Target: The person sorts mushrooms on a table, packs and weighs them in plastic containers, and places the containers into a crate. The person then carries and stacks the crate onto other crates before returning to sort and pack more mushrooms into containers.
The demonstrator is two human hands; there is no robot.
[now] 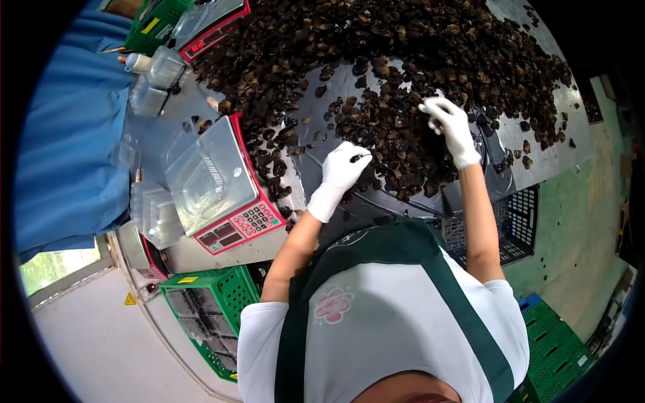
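Observation:
Dark brown, mushroom-like pieces lie in a large heap over the table, with a smaller pile in front of my body. My left hand, in a white glove, is at the near left edge of that pile, its fingers closed round a small dark piece. Over the right part of the pile is my right hand, also gloved in white, with thumb and fingers curled together; what they hold, if anything, is too small to make out. Black plastic sheeting lies under the small pile.
A red-rimmed scale with a clear plastic tray on it stands left of my left hand. More clear containers are stacked beside it. Another scale is at the back left. Green crates and a black crate are below the table edge.

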